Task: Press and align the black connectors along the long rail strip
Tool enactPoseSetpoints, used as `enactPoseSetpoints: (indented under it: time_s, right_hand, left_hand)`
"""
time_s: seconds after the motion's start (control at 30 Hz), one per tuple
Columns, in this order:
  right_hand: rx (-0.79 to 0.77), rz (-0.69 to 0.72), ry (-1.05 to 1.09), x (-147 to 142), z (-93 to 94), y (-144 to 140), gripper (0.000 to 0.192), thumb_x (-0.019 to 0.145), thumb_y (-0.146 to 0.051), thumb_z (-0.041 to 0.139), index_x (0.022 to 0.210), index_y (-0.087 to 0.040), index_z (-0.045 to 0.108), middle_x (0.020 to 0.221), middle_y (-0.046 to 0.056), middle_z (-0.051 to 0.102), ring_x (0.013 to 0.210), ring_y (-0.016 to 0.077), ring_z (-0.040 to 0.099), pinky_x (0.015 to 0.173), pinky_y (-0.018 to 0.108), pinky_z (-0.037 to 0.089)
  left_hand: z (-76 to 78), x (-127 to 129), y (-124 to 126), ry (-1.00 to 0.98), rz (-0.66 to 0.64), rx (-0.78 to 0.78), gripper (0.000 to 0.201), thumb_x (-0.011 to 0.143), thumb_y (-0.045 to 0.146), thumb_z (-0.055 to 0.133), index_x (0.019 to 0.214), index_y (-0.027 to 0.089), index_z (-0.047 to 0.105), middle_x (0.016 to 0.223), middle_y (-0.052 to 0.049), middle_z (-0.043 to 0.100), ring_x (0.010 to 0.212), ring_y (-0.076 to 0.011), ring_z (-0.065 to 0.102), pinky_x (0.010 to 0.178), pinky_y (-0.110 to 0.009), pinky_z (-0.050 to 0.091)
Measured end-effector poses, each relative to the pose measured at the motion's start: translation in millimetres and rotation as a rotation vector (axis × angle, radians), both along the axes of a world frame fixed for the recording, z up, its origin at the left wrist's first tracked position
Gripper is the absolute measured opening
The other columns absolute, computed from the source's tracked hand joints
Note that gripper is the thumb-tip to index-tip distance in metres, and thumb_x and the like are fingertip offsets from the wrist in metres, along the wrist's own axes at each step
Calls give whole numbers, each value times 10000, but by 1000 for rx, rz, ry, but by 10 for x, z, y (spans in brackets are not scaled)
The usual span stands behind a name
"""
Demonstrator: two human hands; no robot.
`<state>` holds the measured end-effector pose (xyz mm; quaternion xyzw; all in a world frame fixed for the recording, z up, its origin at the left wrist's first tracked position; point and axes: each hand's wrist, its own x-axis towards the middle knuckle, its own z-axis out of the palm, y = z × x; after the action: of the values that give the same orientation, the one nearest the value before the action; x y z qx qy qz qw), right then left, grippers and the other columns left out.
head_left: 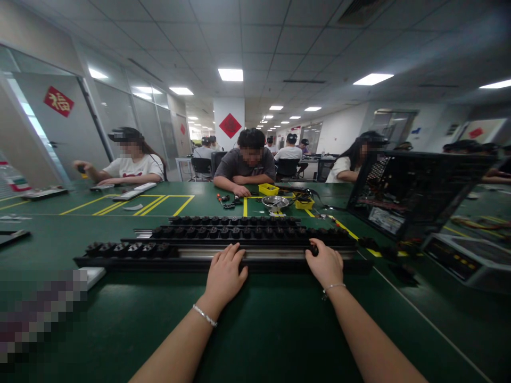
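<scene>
Resting flat, the left hand (224,274) lies palm-down with its fingers (233,254) spread loosely, their tips on the silver middle of the nearest long black rail (159,256), gripping nothing. The right hand (325,264) curls at the same rail farther right, thumb and forefinger pinched on a small black knob (314,249). This rail lies across the green table (255,330) just before the person; two more rails (247,232) carrying rows of black sockets lie behind it. Red diamond signs (230,125) on the pillar and door bear a character too blurred to read.
</scene>
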<state>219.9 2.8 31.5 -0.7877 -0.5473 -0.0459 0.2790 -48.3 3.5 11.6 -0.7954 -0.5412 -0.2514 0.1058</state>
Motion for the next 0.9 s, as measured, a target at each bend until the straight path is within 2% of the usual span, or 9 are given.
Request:
enactPoseSetpoints:
  time_s: [0.17, 0.57, 0.9]
  right_hand:
    - [8, -5, -16, 14, -3, -6, 403, 795, -324, 441, 1157, -204, 572, 1098, 86, 638, 1064, 249, 536, 954, 406, 317]
    - [-14, -11, -24, 57, 15, -6, 405, 800, -314, 427, 1163, -203, 569, 1025, 97, 656, 1025, 245, 559, 924, 404, 338]
    - [-17, -22, -19, 94, 24, -25, 407, 807, -317, 421, 1172, -205, 559, 1115, 88, 632, 1080, 243, 530, 980, 414, 295]
  left_hand:
    - [-6, -7, 2, -4, -6, 0, 463, 829, 331, 479, 1282, 239, 481, 1368, -30, 496, 1282, -225, 407, 1040, -412, 330]
    - [-13, -7, 6, 4, -4, -9, 466, 827, 331, 477, 1282, 228, 485, 1374, -33, 489, 1288, -224, 400, 1043, -410, 322]
    - [-40, -11, 29, -1, -5, 0, 466, 833, 343, 463, 1284, 230, 483, 1377, -37, 486, 1283, -228, 404, 1041, -419, 324]
